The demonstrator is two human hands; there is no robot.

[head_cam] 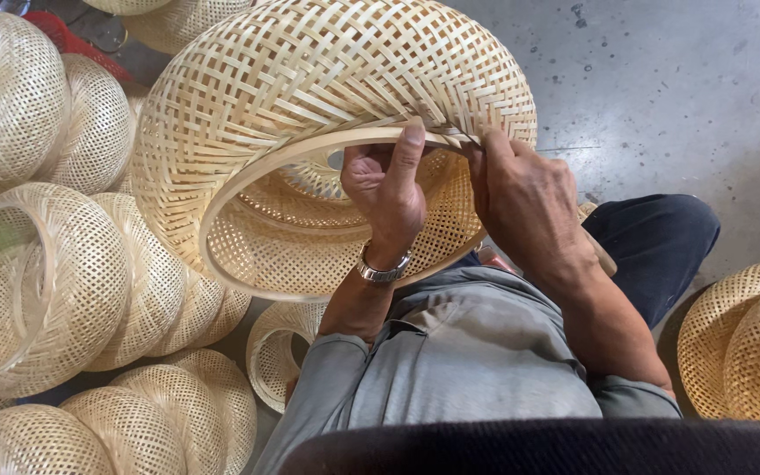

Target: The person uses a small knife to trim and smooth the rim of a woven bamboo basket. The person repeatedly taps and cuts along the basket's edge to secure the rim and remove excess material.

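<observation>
The left hand (386, 189) has its fingers (409, 149) closed over the hoop (310, 145) of the basket (327, 97), thumb side pressed along the top of the rim, the rest curled inside the opening. Just to the right, the right hand (521, 198) pinches the same rim where the loose strip ends meet the hoop, fingers shut tight on the weave. A metal watch (383, 268) sits on the left wrist.

The basket is a big, round dome of pale bamboo strips, woven in an open criss-cross, tilted so its mouth faces the person. A smooth, flat hoop rings the mouth; a second ring shows deeper inside. It is held up over the lap, in the middle of the scene, above grey shirt (450, 361) and dark trousers (661, 237).

To the left, finer-meshed baskets (54, 281) of the same colour lie heaped on their sides. More baskets (749, 343) sit at the near right. The grey concrete floor (661, 79) stretches far right.
</observation>
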